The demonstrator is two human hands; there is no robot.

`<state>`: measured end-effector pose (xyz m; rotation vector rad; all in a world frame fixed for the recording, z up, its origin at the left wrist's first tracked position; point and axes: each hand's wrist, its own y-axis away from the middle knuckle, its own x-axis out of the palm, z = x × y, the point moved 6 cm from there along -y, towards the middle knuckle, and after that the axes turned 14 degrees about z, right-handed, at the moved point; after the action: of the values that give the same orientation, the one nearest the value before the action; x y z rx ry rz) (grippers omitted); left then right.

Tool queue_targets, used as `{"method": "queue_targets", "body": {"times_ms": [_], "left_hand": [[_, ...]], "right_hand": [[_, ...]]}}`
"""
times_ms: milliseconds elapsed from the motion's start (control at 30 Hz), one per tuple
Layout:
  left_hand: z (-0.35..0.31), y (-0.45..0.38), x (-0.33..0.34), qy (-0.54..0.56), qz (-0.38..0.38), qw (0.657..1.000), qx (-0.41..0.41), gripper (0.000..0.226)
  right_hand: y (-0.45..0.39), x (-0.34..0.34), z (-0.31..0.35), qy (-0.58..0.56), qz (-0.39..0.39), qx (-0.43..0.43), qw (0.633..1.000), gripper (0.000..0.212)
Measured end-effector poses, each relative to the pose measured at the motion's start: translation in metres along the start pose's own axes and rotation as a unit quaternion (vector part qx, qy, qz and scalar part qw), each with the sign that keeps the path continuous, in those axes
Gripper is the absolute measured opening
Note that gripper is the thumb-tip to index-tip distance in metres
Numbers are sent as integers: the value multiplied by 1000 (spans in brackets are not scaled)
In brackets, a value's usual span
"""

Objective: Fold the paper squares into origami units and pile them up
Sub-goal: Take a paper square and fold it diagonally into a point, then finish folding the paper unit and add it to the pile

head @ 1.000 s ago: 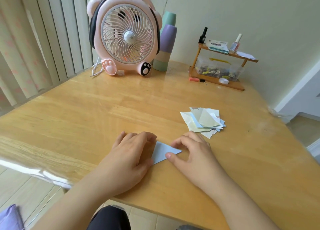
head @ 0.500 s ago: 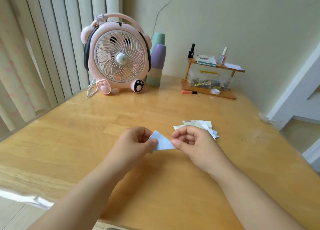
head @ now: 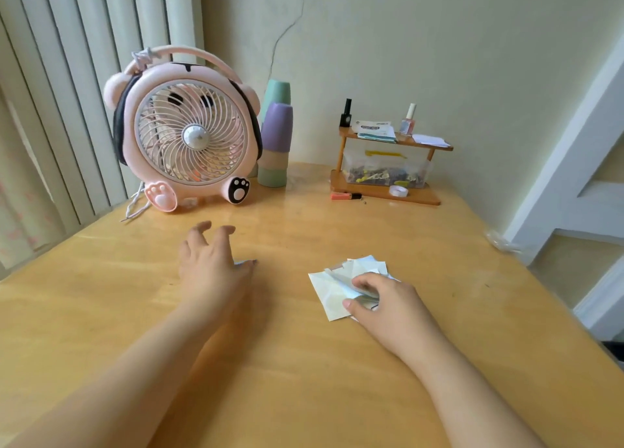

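right hand [head: 381, 299] pinches a sheet off the paper pile [head: 337, 289], likely next to fold. left hand [head: 211, 265] open, a folded unit [head: 243, 263] peeking from under it on tabletop [head: 304, 380].

Two hands: left hand [head: 211, 267], right hand [head: 380, 300]. One pile of paper squares [head: 341, 283], one fan [head: 189, 136], one stack of cups [head: 276, 136], two small bottles [head: 347, 113], one wooden shelf [head: 385, 191].
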<state>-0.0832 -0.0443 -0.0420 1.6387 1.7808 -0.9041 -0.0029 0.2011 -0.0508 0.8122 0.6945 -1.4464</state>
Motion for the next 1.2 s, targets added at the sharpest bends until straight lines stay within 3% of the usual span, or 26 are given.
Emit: {"method": "queue_targets", "body": {"times_ms": [100,300,400,667,867,1000,1133,1200], "left_hand": [[-29,11,11,39,16,997,68,46],[-43,40,25,122,93,972,176,19],[-38,43,23,143,134,965,176,17],[-39,44,18,155,153,960,177,14],[-41,46,17,137,168,959,181,13],[-43,48,18,126,181,958,181,12],[-44,50,19,128,200,954,183,12],[-46,52,22,172,239,940,172,17]], "right_hand": [[-1,-2,-1,0,-9,-15,1000,26],[5,-3,-3,-1,23,-4,1000,24],[8,-1,-1,-21,12,4,1000,23],[10,4,2,-51,8,23,998,16],[9,5,2,-25,13,8,1000,22],[10,2,1,-30,9,12,999,7],[10,-4,4,-8,-7,-29,1000,10],[15,-11,11,-10,-62,-79,995,12]]}}
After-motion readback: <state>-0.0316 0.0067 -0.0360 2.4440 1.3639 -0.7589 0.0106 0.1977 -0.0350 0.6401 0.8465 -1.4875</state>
